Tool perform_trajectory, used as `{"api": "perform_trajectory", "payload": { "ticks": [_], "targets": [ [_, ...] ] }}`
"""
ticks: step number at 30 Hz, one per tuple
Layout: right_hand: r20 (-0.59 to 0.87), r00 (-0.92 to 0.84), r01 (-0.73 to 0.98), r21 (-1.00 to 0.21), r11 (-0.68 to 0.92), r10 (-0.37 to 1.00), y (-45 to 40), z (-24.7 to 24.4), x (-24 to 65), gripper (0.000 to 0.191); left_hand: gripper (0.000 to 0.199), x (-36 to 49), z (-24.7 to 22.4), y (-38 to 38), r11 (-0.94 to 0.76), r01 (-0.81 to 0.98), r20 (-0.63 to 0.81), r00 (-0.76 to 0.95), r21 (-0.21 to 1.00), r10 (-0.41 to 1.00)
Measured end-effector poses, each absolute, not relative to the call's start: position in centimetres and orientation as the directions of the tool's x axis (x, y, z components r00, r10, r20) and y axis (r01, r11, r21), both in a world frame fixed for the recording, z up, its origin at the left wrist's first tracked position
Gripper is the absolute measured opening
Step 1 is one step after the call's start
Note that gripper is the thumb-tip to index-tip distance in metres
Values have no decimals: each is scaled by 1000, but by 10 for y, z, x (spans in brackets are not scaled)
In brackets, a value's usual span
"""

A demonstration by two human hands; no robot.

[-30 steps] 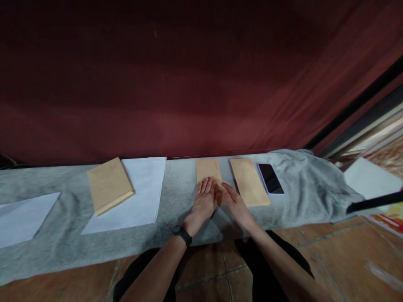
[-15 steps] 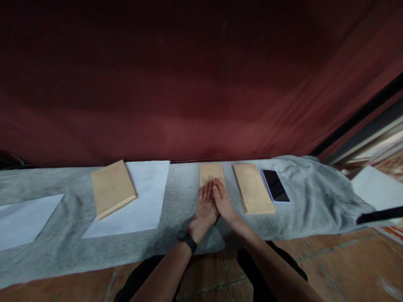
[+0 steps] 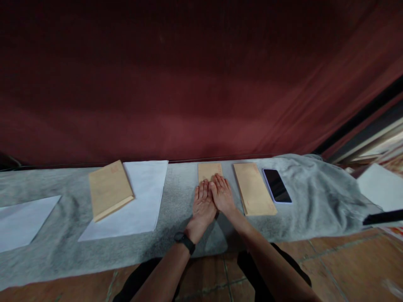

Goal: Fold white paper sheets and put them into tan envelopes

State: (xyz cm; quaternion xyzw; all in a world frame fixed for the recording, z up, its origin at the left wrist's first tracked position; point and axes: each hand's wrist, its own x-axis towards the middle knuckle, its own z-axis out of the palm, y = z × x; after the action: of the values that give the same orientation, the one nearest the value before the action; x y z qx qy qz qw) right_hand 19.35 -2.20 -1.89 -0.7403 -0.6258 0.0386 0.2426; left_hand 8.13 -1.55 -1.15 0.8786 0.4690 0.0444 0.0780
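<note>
A brown envelope (image 3: pixel 208 169) lies on the grey cloth in the middle, its lower part covered by my hands. My left hand (image 3: pixel 204 203), with a dark watch (image 3: pixel 184 242) at the wrist, rests flat on it, fingers extended. Beside it and touching it, my right hand (image 3: pixel 223 193) also lies flat over the envelope, fingers stretched away from me. Neither hand grips anything. To the right is a stack of brown envelopes (image 3: pixel 254 188). On the left, another brown envelope stack (image 3: pixel 110 188) sits at an angle over white sheets (image 3: pixel 145 209).
A phone (image 3: pixel 277 186) lies right of the right-hand envelope stack. More white paper (image 3: pixel 25 220) is at the far left of the grey cloth (image 3: pixel 317 197). Behind stands a dark red surface (image 3: pixel 189 105). Tiled floor (image 3: pixel 333 260) shows below; a white object (image 3: pixel 382 188) is at far right.
My right hand has turned flatter and spread over the envelope, its fingers moving up and to the right. My left hand has shifted slightly left. The view has moved a little.
</note>
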Motion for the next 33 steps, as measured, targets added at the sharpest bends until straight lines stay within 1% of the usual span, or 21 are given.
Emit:
{"api": "perform_trajectory", "payload": {
  "ticks": [4,9,13,18,25,33],
  "targets": [
    [231,207,935,-332,-123,951,-21,-19,196,58,66,81,-14,-16,-556,813,51,556,170,829],
    [211,210,958,-239,-158,955,-19,-20,200,57,65,79,-15,-18,-559,823,125,547,100,828],
    [228,234,962,-192,-192,945,-18,-23,201,59,64,78,-15,-20,-557,828,151,543,70,826],
    [260,241,964,-173,-200,935,-24,-27,203,62,62,75,-16,-22,-575,815,172,558,70,812],
    [270,205,973,-155,-168,941,-43,-35,202,68,59,72,-18,-21,-553,825,183,530,118,828],
    [264,192,978,-135,-161,945,-58,-35,200,66,59,74,-19,-21,-552,825,172,530,124,830]
  ]
}}
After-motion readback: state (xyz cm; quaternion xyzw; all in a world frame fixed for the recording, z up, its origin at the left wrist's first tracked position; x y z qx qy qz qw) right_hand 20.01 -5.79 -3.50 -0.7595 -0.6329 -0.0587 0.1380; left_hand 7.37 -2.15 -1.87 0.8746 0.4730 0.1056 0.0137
